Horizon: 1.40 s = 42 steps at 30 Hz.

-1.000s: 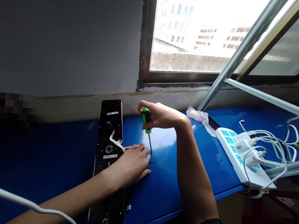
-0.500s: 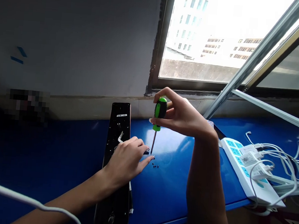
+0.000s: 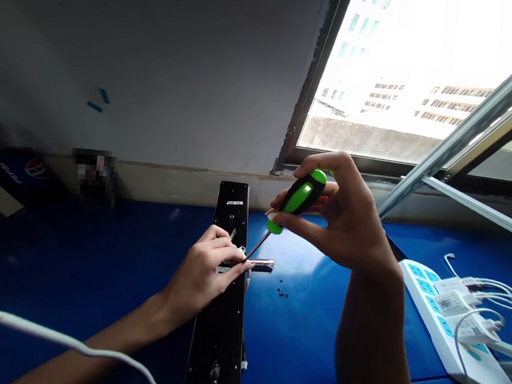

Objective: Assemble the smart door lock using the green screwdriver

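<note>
My right hand (image 3: 343, 217) grips a green-and-black screwdriver (image 3: 303, 196) by its handle. The shaft slants down to the left, its tip beside the fingertips of my left hand (image 3: 214, 260). Those thumb and finger ends are pinched together at the tip; whatever is between them is too small to make out. Beneath the left hand lies a long black panel (image 3: 220, 326) with small holes and a white label. A shiny bar (image 3: 262, 265) lies across the panel and sticks out past its right edge, partly covered by my fingers. Several tiny black screws (image 3: 282, 293) lie to the right.
On the right of the blue table (image 3: 296, 345) stands a white power strip (image 3: 435, 321) with plugged-in chargers and cables. A metal frame bar (image 3: 464, 114) slants before the window. A white cable (image 3: 67, 343) crosses at lower left. A dark Pepsi-marked object (image 3: 20, 171) stands at far left.
The view has swung left. The screwdriver has gone from nearly upright beside the loose screws to tilted, its tip now at the bar on the panel. My left fingertips have moved there too.
</note>
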Tool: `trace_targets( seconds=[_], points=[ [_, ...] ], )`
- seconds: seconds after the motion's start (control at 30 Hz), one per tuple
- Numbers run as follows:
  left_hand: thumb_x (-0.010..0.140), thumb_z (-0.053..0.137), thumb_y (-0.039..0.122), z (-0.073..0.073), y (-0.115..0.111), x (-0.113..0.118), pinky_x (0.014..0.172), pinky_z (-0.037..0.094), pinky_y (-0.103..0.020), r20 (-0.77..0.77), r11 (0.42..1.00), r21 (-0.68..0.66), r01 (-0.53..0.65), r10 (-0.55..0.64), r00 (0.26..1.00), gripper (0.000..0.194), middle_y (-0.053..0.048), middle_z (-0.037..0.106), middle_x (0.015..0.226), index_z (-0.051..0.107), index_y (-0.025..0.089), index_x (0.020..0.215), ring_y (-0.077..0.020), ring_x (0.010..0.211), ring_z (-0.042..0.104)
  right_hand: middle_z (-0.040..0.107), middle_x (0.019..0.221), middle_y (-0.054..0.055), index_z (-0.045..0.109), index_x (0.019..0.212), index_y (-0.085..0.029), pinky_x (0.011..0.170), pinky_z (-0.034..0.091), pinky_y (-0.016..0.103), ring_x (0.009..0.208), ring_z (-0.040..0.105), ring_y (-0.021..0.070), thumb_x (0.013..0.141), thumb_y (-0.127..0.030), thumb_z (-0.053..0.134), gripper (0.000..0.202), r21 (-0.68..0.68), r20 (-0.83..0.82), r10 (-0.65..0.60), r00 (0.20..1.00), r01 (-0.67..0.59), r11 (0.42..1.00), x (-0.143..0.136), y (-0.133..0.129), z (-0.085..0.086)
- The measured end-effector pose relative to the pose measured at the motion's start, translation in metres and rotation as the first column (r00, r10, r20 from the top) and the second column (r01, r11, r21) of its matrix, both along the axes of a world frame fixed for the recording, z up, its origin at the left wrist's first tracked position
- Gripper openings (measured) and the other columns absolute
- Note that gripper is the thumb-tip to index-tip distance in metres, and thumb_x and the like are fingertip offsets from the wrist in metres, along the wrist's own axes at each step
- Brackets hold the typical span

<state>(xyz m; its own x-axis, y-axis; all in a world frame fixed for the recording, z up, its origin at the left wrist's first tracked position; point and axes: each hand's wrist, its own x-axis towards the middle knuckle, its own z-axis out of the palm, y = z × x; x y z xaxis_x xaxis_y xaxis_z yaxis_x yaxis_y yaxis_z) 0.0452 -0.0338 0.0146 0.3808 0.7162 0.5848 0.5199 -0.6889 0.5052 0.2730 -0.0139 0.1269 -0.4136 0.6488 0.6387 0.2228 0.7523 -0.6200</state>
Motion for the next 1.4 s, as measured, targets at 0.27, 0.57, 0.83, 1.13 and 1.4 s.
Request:
trace_targets(
  seconds=[0.27, 0.57, 0.83, 1.13, 1.4],
  points=[
    [0.089, 0.081, 0.036, -0.02, 0.006, -0.011, 0.092, 0.056, -0.043, 0.1, 0.995, 0.043, -0.085, 0.08, 0.992, 0.019, -0.006, 0.076, 0.1, 0.079, 0.023, 0.103, -0.0261, 0.106, 0.059, 0.075, 0.103, 0.0, 0.06, 0.124, -0.028, 0.082, 0.072, 0.035, 0.092, 0.079, 0.0207, 0.083, -0.027, 0.085, 0.048, 0.132, 0.005, -0.138, 0.99, 0.136, 0.982, -0.028, -0.002, -0.005],
    [0.098, 0.068, 0.037, -0.038, 0.013, -0.021, 0.111, 0.049, -0.051, -0.087, 0.995, 0.071, -0.063, 0.069, 0.994, 0.028, -0.011, 0.066, 0.122, 0.073, 0.019, 0.119, -0.0314, 0.13, 0.048, 0.078, 0.104, 0.001, 0.061, 0.125, -0.025, 0.086, 0.07, 0.034, 0.09, 0.079, 0.019, 0.087, -0.028, 0.08, 0.042, 0.132, 0.161, -0.178, 0.971, 0.157, 0.979, -0.03, 0.01, -0.016],
    [0.096, 0.07, 0.039, -0.041, 0.013, -0.023, 0.118, 0.042, -0.057, -0.085, 0.994, 0.03, -0.108, 0.11, 0.99, 0.025, -0.01, 0.061, 0.134, 0.073, 0.026, 0.118, -0.0345, 0.142, 0.041, 0.077, 0.119, 0.001, 0.065, 0.131, -0.029, 0.087, 0.067, 0.032, 0.101, 0.078, 0.0201, 0.088, -0.03, 0.08, 0.046, 0.254, 0.195, -0.168, 0.966, 0.115, 0.96, -0.037, 0.012, -0.023],
    [0.088, 0.08, 0.039, -0.042, 0.011, -0.018, 0.125, 0.037, -0.059, 0.048, 0.97, -0.218, -0.106, 0.119, 0.992, 0.034, -0.008, 0.023, 0.169, 0.075, 0.028, 0.119, -0.038, 0.155, 0.033, 0.079, 0.116, 0.002, 0.073, 0.127, -0.029, 0.087, 0.068, 0.037, 0.106, 0.076, 0.0217, 0.093, -0.022, 0.074, 0.035, 0.229, 0.08, -0.042, 0.996, 0.022, 0.973, -0.029, 0.009, -0.017],
    [0.088, 0.079, 0.041, -0.043, 0.014, -0.016, 0.126, 0.038, -0.055, 0.072, 0.957, -0.264, -0.122, 0.146, 0.987, 0.032, -0.004, 0.017, 0.173, 0.076, 0.029, 0.118, -0.0367, 0.156, 0.034, 0.072, 0.135, 0.002, 0.06, 0.146, -0.036, 0.097, 0.065, 0.044, 0.122, 0.071, 0.024, 0.101, -0.017, 0.057, 0.048, 0.133, 0.056, 0.048, 0.997, -0.055, 0.99, -0.025, 0.013, -0.023]
  ],
)
